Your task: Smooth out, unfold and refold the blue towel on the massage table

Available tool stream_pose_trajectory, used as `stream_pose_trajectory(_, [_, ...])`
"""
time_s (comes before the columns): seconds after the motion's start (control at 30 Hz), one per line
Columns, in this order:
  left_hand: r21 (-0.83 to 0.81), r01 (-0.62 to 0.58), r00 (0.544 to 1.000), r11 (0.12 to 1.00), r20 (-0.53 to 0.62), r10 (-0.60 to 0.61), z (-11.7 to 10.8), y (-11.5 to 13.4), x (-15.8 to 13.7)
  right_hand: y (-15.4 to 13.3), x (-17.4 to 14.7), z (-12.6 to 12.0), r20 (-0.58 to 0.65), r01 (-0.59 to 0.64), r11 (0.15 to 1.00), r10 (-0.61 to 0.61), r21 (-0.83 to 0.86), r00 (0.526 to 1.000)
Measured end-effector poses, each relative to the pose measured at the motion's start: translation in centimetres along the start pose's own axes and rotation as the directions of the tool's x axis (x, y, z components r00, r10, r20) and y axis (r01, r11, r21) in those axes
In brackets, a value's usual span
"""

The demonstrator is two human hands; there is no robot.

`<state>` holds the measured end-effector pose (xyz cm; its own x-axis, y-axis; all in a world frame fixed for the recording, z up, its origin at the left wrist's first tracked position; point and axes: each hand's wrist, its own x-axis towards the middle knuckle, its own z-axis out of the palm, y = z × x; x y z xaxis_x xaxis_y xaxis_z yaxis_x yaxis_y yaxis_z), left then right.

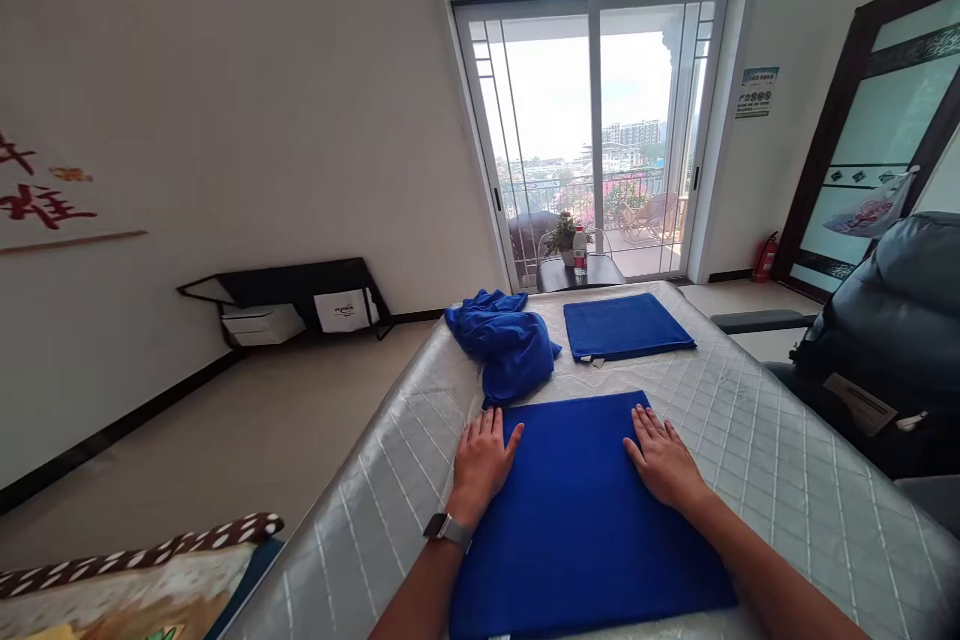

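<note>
Cloth [581, 510], blue, is lying flat on the mattress [757, 460] in my head view. My left hand [481, 457] and right hand [664, 457] are resting palm-down near its far corners, thumbs apart. Beyond, a pot [568, 259] is holding a plant [563, 233]; a bag [870, 212] is hanging, contents unclear; a shelf [300, 282] is holding white boxes [262, 326].

Near cloth [570, 510], far R cloth [628, 326] & far L cloth bundle [514, 350]: all solid blue. Mattress [787, 470] silver-gray w/ diamond quilt pattern. Near L blanket trim [150, 553] brn w/ wht spots. Watch [448, 527] dark face, silver band. Far R extinguisher [765, 259] red, R chair [900, 320] blk.
</note>
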<state>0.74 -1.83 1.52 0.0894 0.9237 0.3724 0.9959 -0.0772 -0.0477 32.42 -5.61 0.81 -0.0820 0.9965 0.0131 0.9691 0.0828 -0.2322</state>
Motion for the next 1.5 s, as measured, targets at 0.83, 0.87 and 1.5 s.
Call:
stream_pose_trajectory(0.83, [-0.213,-0.347,0.932,0.914,0.032,0.361,2.4,15.0,1.7,0.0,-0.1,-0.3,-0.022,-0.016,1.0,0.016,0.012,1.0])
stream_pose_trajectory(0.87, [-0.203,-0.287,0.949,0.936,0.07,0.307,2.3,13.4,1.5,0.0,-0.1,-0.3,-0.019,-0.021,1.0,0.021,0.011,1.0])
stream_pose_trajectory(1.5, [-0.152,0.019,0.995,0.988,0.104,-0.003,2.2,0.5,-0.4,0.2,0.3,0.3,-0.001,-0.025,0.998,0.025,-0.062,1.0])
